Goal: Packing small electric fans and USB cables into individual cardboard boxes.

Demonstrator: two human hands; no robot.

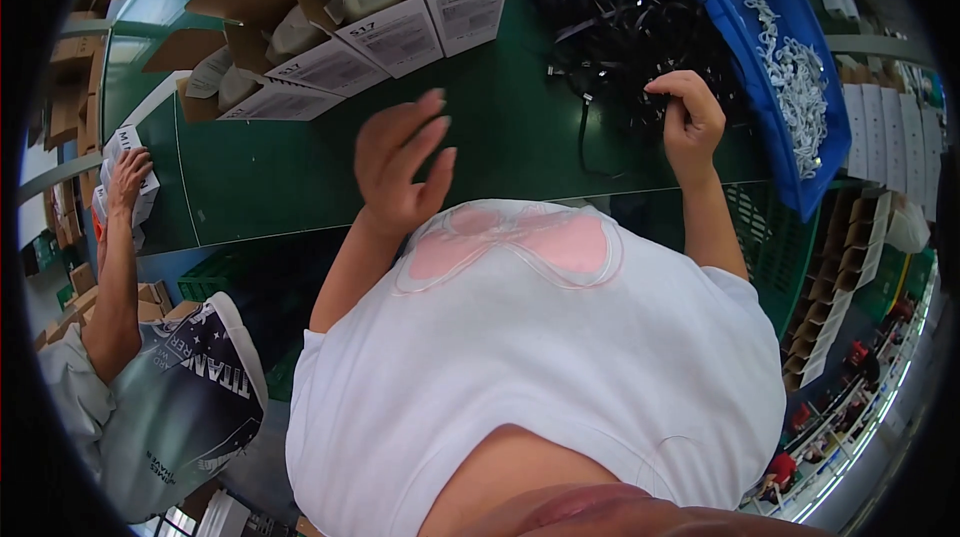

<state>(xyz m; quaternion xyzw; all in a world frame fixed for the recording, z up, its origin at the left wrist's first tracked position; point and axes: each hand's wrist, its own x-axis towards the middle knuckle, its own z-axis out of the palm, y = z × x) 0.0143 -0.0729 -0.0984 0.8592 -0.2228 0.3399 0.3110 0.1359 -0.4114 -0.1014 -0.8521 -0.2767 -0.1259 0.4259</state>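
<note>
My left hand (405, 162) is raised over the near part of the green table, fingers apart and nothing in it. My right hand (695, 122) is at the near right edge of a heap of black cables (620, 12). Its index finger is bent out to the left, apart from the thumb, and the other fingers are curled and partly hidden. No held thing shows in it. One black cable (585, 137) trails from the heap toward the table's near edge. In front of my left hand stand several open white boxes (390, 42), each with a pale wrapped item inside.
A blue bin (835, 127) with white cables (795, 87) stands right of the heap. The green table (480, 127) ends close to my body. At the left, another person's hand (128, 177) rests on a white box (145, 202). A green crate (765, 237) is below the table's right side.
</note>
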